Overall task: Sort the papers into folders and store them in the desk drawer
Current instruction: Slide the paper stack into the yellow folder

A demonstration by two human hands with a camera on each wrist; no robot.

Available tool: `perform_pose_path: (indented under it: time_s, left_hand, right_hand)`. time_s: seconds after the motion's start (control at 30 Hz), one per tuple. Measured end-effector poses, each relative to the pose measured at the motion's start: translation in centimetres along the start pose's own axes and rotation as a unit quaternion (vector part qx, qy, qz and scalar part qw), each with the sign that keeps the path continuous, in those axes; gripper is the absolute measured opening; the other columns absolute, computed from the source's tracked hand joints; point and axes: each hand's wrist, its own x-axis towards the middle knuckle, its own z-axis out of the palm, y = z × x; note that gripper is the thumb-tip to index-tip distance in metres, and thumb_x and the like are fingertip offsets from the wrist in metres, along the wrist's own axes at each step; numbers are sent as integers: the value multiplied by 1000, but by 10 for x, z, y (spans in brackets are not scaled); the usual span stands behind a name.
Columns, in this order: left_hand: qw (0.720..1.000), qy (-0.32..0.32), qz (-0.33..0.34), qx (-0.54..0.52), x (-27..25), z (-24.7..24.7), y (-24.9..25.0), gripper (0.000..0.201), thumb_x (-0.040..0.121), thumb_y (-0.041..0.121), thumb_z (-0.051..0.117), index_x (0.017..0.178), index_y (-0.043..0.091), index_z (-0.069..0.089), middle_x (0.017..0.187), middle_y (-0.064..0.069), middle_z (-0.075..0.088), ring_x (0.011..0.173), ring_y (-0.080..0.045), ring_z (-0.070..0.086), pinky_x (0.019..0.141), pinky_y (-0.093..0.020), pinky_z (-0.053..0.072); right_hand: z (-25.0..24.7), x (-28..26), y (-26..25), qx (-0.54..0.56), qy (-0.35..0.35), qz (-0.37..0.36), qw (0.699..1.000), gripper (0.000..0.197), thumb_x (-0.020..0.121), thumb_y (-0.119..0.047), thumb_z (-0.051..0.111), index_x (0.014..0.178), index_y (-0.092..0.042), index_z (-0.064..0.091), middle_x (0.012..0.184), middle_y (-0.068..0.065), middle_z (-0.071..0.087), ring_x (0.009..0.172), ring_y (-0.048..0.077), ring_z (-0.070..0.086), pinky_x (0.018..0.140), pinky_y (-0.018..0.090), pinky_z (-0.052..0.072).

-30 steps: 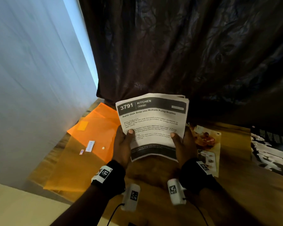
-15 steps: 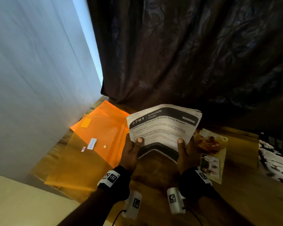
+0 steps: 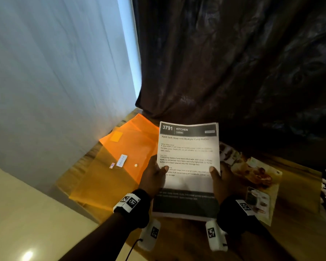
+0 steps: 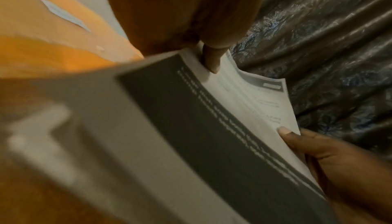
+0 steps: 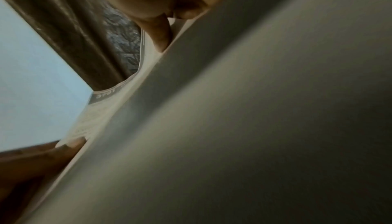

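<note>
Both hands, left hand (image 3: pixel 152 178) and right hand (image 3: pixel 221 182), pinch the paper stack (image 3: pixel 188 166) by thumb and fingers; loose sheets could slide out, missing the orange folder (image 3: pixel 128 147).

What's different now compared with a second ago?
The stack of papers, bowed half a second ago, now lies flatter and shows its whole front page. The left hand and right hand still hold its sides. The orange folders and magazine lie unmoved.
</note>
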Motion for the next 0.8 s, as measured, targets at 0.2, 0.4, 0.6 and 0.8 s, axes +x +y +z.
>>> perform_pose_path:
  time_s: [0.2,0.4,0.6,0.8]
  left_hand:
    - [972,40,-67,221,6,-37,-16,26,96,28,57,120,21,52,105,-8,70,98,-30,66,84,-42,52]
    - [807,-2,-95,582,3,-71,-24,73,87,49,59,148,28,25,136,-10,41,121,-32,45,90,-45,48]
    - [801,-74,-94,587,4,-79,-25,70,96,34,49,151,44,6,135,-15,34,117,-38,46,93,-50,48]
    - [808,-110,-85,573,14,-87,-16,33,99,26,44,132,28,40,118,-13,44,93,-35,61,76,-39,53]
  right_hand:
    - [28,-3,39,53,-24,55,997,39,88,-42,53,120,-20,59,114,12,64,104,35,60,89,55,51]
    - [28,6,54,63,-50,85,993,23,91,-19,61,112,-12,66,106,16,66,96,36,62,86,55,53]
    - [36,6,49,65,-87,73,991,21,92,-17,61,112,-10,65,105,13,66,96,32,62,85,46,52]
    - [46,3,38,113,-131,65,983,18,92,-10,60,109,-10,66,100,11,68,92,28,64,72,31,50]
